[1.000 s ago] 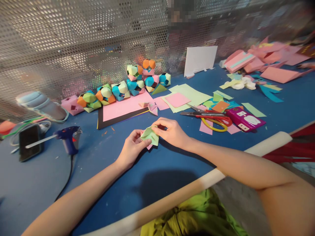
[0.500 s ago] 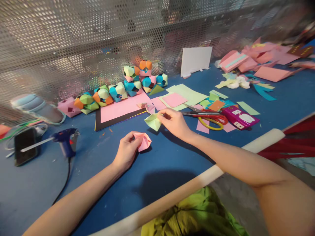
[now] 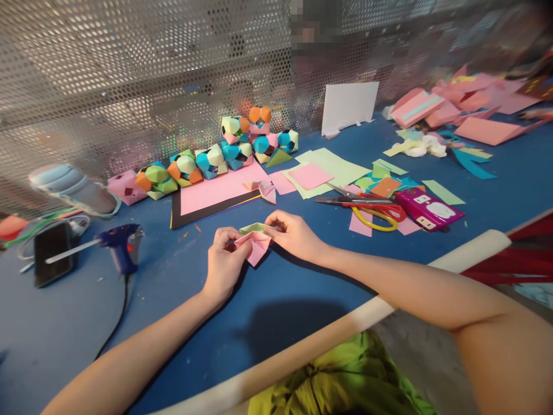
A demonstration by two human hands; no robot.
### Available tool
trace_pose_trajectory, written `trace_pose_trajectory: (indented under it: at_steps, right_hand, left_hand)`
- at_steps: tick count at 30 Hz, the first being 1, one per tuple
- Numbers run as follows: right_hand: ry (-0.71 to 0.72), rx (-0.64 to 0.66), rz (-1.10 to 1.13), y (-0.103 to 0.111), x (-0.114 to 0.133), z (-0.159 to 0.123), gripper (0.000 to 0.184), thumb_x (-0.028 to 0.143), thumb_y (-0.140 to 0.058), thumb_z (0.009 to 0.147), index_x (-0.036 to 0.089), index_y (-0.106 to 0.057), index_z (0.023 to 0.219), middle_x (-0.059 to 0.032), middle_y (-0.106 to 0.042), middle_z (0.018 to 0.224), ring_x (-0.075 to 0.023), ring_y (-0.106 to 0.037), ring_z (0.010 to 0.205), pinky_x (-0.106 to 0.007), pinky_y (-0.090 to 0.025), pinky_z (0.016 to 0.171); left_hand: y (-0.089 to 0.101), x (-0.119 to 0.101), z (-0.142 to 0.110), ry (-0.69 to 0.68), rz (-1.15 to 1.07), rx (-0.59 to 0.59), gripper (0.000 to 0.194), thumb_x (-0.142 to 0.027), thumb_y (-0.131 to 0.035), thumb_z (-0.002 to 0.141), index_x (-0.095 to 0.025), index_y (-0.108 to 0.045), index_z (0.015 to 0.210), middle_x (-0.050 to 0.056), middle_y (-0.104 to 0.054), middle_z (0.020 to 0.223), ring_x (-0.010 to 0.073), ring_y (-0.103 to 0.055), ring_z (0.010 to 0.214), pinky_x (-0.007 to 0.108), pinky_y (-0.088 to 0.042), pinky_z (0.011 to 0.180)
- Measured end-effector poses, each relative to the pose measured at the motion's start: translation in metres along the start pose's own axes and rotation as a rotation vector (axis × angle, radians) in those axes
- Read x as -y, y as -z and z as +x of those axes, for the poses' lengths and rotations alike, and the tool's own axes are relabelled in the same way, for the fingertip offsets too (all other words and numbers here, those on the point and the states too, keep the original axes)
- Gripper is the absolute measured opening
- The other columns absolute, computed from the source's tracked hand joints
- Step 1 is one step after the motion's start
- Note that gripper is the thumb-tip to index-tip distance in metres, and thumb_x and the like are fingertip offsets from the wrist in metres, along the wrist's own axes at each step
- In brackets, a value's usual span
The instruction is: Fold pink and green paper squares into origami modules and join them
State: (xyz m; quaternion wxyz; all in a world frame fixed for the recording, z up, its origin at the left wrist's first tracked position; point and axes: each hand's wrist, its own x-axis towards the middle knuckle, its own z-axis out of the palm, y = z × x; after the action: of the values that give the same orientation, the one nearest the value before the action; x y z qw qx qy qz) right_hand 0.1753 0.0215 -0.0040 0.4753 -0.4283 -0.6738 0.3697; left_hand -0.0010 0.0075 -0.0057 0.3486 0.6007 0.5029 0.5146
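Since the frame half a second ago, the two folded paper pieces, then apart, have come together; the right hand [image 3: 298,236] has moved back beside the left hand [image 3: 224,268].

In the head view, the left hand's grip is narrow, thumb and fingers closed on the pink folded piece [image 3: 256,248]. The right hand's grip is also narrow, pinching the right end of the green folded piece [image 3: 251,228]. The green one lies behind the pink one, partly hidden by it; whether they are joined, I cannot tell. Both are held above the blue counter [image 3: 173,271], in front of the pink sheet [image 3: 203,199].

A row of folded paper balls [image 3: 185,168] runs behind that sheet, some stacked at its right end. On the left are a blue glue gun [image 3: 123,251] and a phone [image 3: 54,256]. To the right, scissors with yellow and red handles [image 3: 375,216] lie beside a purple case [image 3: 430,210].
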Motion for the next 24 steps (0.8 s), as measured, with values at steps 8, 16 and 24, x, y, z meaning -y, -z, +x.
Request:
trace_pose_trajectory:
  at_steps: [8,16,24]
  right_hand:
    - [-0.183,0.114,0.242,-0.005,0.008,-0.005,0.008,0.022,-0.058,0.079,0.019,-0.05,0.08,0.0018,-0.063,0.066,-0.0122,-0.061,0.062,-0.026,-0.047,0.061]
    - [-0.261,0.199,0.292,-0.005,0.012,-0.007,0.01,0.022,-0.059,0.077,0.018,-0.051,0.08,0.0015,-0.064,0.066,-0.0133,-0.062,0.066,-0.028,-0.048,0.065]
    - [-0.157,0.158,0.14,-0.004,0.012,-0.009,0.023,0.033,-0.063,0.076,0.018,-0.056,0.091,0.0023,-0.058,0.072,-0.0109,-0.053,0.064,-0.025,-0.044,0.061]
  left_hand:
    - [-0.003,0.001,0.002,0.077,-0.154,-0.046,0.021,-0.021,-0.067,0.069,-0.019,-0.052,0.083,0.0,-0.058,0.086,0.0137,-0.057,0.08,0.027,-0.045,0.072]
    - [0.0,-0.009,0.0,0.082,-0.074,0.176,0.017,-0.028,-0.055,0.084,-0.016,-0.067,0.082,0.003,-0.066,0.087,0.0144,-0.059,0.078,0.026,-0.044,0.073]
    - [0.002,-0.008,0.0,0.083,0.06,0.158,0.016,-0.027,-0.057,0.081,-0.018,-0.07,0.086,0.002,-0.069,0.085,0.0145,-0.059,0.076,0.025,-0.043,0.07]
